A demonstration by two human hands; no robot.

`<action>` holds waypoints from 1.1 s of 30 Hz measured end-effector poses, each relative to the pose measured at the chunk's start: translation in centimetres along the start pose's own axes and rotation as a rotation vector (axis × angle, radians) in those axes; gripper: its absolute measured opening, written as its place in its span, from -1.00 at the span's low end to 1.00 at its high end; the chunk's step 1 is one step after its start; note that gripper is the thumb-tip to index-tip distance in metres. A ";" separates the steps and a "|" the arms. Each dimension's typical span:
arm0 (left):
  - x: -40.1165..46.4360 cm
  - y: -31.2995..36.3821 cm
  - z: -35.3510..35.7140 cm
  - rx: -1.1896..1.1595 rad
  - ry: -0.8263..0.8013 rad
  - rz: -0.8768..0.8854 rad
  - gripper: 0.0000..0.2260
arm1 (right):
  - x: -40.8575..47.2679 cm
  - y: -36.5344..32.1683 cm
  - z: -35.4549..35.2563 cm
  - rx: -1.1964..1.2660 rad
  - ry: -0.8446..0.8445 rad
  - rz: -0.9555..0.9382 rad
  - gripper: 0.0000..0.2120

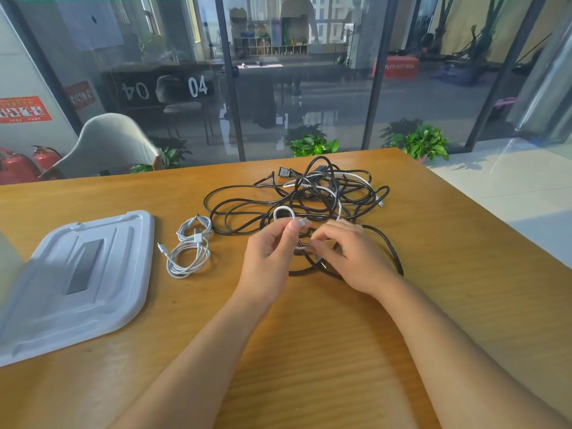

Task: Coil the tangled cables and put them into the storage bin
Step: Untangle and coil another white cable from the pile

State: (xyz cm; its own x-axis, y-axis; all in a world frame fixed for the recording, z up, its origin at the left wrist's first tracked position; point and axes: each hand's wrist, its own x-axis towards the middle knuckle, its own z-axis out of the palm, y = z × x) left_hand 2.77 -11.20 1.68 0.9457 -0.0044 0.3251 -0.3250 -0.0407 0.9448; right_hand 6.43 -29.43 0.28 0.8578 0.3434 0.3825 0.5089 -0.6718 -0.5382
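**Two hands work a white cable at the near edge of the tangle**

Bare forearms reach in from the bottom of the head view over a wooden table [309,351]. At their ends, the left hand [269,258] pinches a white cable [283,212] between thumb and fingers, just behind its plug, with a small loop of it standing above the fingertips. Close beside it, the right hand [346,255] has its fingers curled down and pinches a lower run of the same white cable against the black strands beneath.

Beyond the hands lies the tangled heap of cables [312,193], mostly black with white ones threaded through; one black loop curves round the right wrist. Left of the heap, apart from it, a coiled white cable [190,246] rests flat on the table with its plugs showing. Further left lies a pale plastic lid [93,274], and at the far left edge a blurred pale shape that I cannot identify.

Behind the table stand a pale chair [108,140] and potted plants [421,144] before a glass wall.
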 end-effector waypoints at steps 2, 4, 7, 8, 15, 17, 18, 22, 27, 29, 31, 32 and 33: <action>0.1 0.0 -0.2 0.058 0.019 0.017 -0.74 | 0.1 1.0 -0.7 -0.080 0.016 0.033 -0.68; 0.1 -0.1 -0.4 0.103 0.021 0.044 -0.75 | 0.0 1.7 -1.0 -0.145 0.045 0.050 -0.72; -0.1 -0.4 -0.3 0.264 -0.001 0.079 -0.77 | 0.0 1.5 -0.9 -0.133 0.090 0.032 -0.79; -0.1 -0.5 -0.3 0.306 0.000 0.074 -0.78 | 0.1 1.2 -0.8 -0.071 0.112 0.026 -0.79; -0.3 -0.5 -0.5 0.366 -0.118 0.045 -0.74 | -0.1 -1.3 0.0 0.371 0.128 0.034 -0.87; -0.1 -0.6 -0.5 0.372 -0.121 0.066 -0.81 | -0.1 -1.4 0.0 0.466 0.128 0.053 -0.87; -0.1 -0.7 -0.5 0.390 -0.124 0.071 -0.82 | -0.1 -1.4 -0.1 0.488 0.131 0.055 -0.87; -0.3 -0.7 -0.4 0.364 -0.154 0.046 -0.76 | -0.2 -0.4 0.0 0.318 0.123 0.119 -0.80; 0.3 -0.2 -1.2 0.089 0.094 -0.033 -0.76 | 0.0 1.8 -0.8 0.117 0.137 0.281 -0.73; 0.5 -0.2 -1.5 0.063 0.163 -0.030 -0.77 | 0.1 2.3 -1.2 0.067 0.172 0.285 -0.77; 0.3 -0.4 -1.4 0.080 0.158 -0.006 -0.76 | 0.1 2.2 -1.3 0.066 0.204 0.252 -0.78; 0.3 -0.6 -1.3 0.102 0.144 0.006 -0.76 | 0.0 2.0 -1.3 0.082 0.221 0.220 -0.78; 0.3 -0.7 -1.2 0.124 0.125 0.014 -0.77 | -0.1 1.6 -1.2 0.102 0.232 0.182 -0.79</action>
State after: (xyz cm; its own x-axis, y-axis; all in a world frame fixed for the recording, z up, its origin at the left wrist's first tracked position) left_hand 3.26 -10.01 1.12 0.9302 0.1183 0.3476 -0.3268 -0.1647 0.9306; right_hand 7.13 -31.36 0.28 0.9021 0.0564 0.4278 0.3629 -0.6355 -0.6815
